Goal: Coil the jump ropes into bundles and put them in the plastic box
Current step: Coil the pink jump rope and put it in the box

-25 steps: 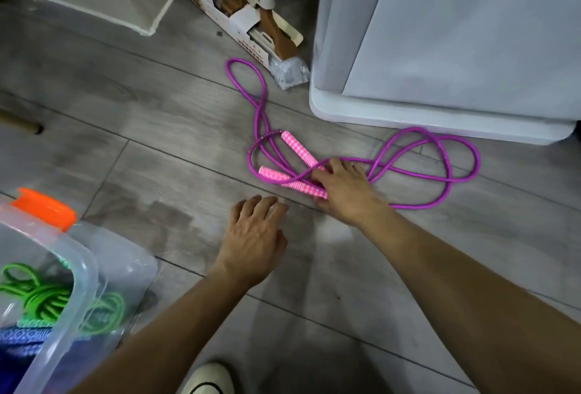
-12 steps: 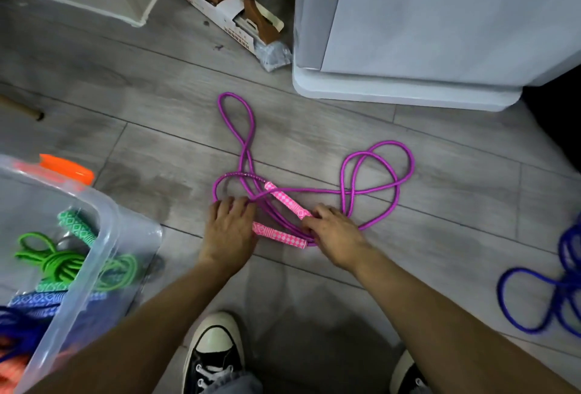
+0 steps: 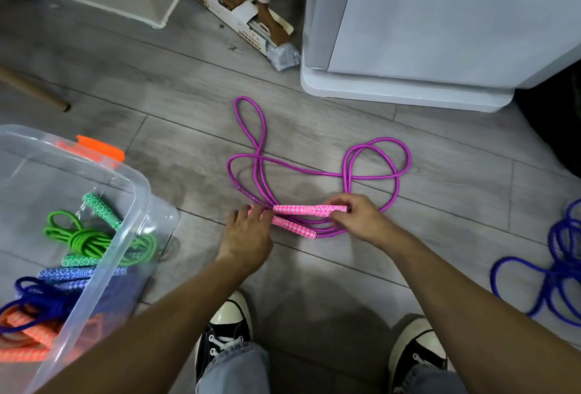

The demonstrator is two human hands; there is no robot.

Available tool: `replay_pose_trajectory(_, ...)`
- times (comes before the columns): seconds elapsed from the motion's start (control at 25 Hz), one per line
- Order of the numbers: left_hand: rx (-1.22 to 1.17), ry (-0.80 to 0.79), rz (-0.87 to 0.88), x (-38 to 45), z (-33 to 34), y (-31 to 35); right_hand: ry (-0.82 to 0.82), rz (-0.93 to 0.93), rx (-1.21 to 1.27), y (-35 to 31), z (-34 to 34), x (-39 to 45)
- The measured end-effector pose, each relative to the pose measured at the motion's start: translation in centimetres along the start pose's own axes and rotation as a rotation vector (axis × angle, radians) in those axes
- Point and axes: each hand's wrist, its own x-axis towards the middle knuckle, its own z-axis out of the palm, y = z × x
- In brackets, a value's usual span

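Since a moment earlier, the right hand (image 3: pixel 358 220) had lifted one pink patterned handle (image 3: pixel 309 209), pinching its end. The left hand (image 3: pixel 246 236) lay flat-fingered on the purple cord (image 3: pixel 314 173) beside the second pink handle (image 3: pixel 295 227).

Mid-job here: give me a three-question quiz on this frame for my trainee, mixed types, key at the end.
1. True or false: the right hand pinches one pink handle of the purple rope.
2. Which rope bundles already lie in the plastic box?
A. green, blue, orange
B. purple, blue
C. green only
3. Fill in: the loose rope at the right edge of the floor is ____.

Key:
1. True; the left hand rests on the end of the other handle.
2. A
3. Blue: the blue rope lies uncoiled.
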Motion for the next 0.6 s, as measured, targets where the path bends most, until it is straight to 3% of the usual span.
replay_pose_trajectory(0.12,-0.113,0.053,-0.009,-1.5,0.8,-0.6,0.129,0.08,0.287,-2.5,-1.1,-0.5)
replay_pose_trajectory(0.28,-0.379,0.255,-0.042,-1.9,-3.9,-0.9,0.059,0.066,0.454,-7.4,-4.0,-2.1)
replay_pose_trajectory(0.36,-0.756,0.272,-0.165,-1.4,-8.5,-0.4,-0.017,0.041,0.514,-10.0,-5.3,-3.8)
replay_pose_trajectory(0.48,-1.47,0.154,-0.381,-1.9,-16.8,1.7,-0.274,-0.015,0.45,-12.8,-6.5,-7.7)
replay_pose_trajectory(0.6,-1.712,0.175,-0.317,-5.0,-23.3,3.4,-0.418,-0.064,0.219,-14.5,-6.3,-12.3)
